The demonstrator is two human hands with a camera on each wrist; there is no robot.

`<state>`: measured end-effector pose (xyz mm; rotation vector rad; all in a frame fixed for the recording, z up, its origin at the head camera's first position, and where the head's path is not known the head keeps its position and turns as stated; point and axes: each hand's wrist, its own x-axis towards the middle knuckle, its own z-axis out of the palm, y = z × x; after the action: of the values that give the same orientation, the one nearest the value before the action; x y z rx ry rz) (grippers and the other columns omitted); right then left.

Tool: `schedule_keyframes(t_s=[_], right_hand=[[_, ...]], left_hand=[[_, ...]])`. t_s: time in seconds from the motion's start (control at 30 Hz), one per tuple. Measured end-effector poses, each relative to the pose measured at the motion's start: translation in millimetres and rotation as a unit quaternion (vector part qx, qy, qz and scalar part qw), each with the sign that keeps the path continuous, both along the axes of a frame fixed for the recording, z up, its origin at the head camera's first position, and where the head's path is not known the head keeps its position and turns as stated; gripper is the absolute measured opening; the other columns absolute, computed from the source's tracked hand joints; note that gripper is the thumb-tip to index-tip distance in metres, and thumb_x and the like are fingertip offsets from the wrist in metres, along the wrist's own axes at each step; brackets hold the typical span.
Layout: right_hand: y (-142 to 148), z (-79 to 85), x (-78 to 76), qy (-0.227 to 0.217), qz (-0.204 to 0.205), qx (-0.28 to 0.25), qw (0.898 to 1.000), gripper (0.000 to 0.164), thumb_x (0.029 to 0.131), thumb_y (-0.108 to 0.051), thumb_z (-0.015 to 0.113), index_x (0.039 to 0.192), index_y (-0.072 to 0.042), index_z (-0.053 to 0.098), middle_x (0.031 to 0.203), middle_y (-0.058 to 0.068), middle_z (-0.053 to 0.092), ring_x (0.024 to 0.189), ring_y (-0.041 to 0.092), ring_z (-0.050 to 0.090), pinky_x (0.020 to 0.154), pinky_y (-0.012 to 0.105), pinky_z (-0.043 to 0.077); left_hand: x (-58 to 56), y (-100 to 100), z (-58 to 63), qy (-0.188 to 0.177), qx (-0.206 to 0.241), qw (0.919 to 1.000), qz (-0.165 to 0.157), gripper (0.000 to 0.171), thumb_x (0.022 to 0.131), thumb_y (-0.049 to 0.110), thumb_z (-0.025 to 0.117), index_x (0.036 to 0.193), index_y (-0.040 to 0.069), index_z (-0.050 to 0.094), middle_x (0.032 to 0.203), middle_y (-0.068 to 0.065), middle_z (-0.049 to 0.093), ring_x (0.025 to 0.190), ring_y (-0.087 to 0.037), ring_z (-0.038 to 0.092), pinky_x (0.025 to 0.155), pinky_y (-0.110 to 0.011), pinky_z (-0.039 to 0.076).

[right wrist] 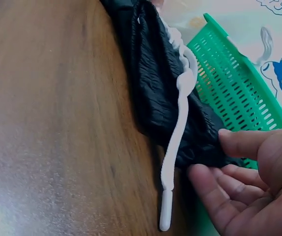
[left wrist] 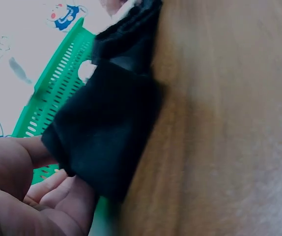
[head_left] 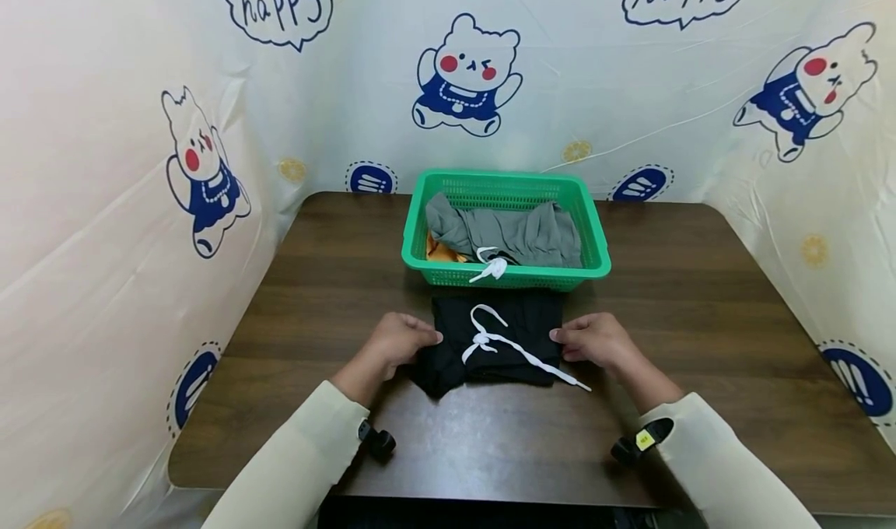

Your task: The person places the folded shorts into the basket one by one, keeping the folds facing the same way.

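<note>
A folded black drawstring garment [head_left: 518, 315] lies on the table in front of the green basket. Its white drawstring [head_left: 521, 350] is knotted on top, and one tipped end trails past the front edge toward the right. My left hand [head_left: 402, 342] pinches the left side of the garment, thumb above and fingers beneath, as the left wrist view shows with the black cloth [left wrist: 106, 132] raised at its corner. On the opposite side my right hand [right wrist: 259, 182] pinches the right edge. The gathered black fabric [right wrist: 153, 93] shows in the right wrist view.
Behind the garment stands the green plastic basket [head_left: 413, 225], holding a grey garment [head_left: 518, 233] and some orange cloth [head_left: 442, 250]. A white knotted cord [head_left: 493, 268] hangs over its front rim. The brown wooden table [head_left: 336, 280] is bordered by printed curtains [head_left: 560, 85].
</note>
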<state>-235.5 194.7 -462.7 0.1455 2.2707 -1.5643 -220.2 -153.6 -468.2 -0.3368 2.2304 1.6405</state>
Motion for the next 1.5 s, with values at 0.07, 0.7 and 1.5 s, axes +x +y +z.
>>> schedule_keyframes(t_s=[0.07,0.7,1.5], right_hand=[[-1,-2.0,0.1,0.004,-0.011,-0.005,1.0,0.027,0.092,-0.009,0.076,0.109,0.012,0.071,0.091,0.01,0.07,0.071,0.018,0.069,0.069,0.035,0.062],[8,13.8,27.1,0.022,-0.064,-0.046,0.997,0.033,0.094,-0.012,0.076,0.117,0.01,0.069,0.098,0.008,0.075,0.071,0.017,0.073,0.071,0.033,0.061],[11,107.8,-24.7,0.102,-0.06,-0.042,0.992,0.037,0.099,-0.018,0.072,0.124,0.009,0.066,0.099,0.0,0.074,0.079,0.012,0.072,0.079,0.029,0.06]], left_hand=[[-0.9,0,-2.2,0.004,-0.015,0.9999,0.005,0.017,0.088,0.012,0.08,0.101,0.002,0.078,0.115,-0.011,0.067,0.098,-0.025,0.063,0.076,-0.039,0.058],[13.4,-11,17.8,0.054,-0.002,0.9985,-0.01,0.011,0.087,0.012,0.082,0.098,0.009,0.082,0.117,-0.005,0.068,0.104,-0.023,0.058,0.083,-0.035,0.051],[-51.0,0,116.5,0.131,-0.074,0.9886,-0.012,0.014,0.091,0.015,0.08,0.105,0.011,0.082,0.117,-0.005,0.071,0.117,-0.022,0.059,0.098,-0.041,0.051]])
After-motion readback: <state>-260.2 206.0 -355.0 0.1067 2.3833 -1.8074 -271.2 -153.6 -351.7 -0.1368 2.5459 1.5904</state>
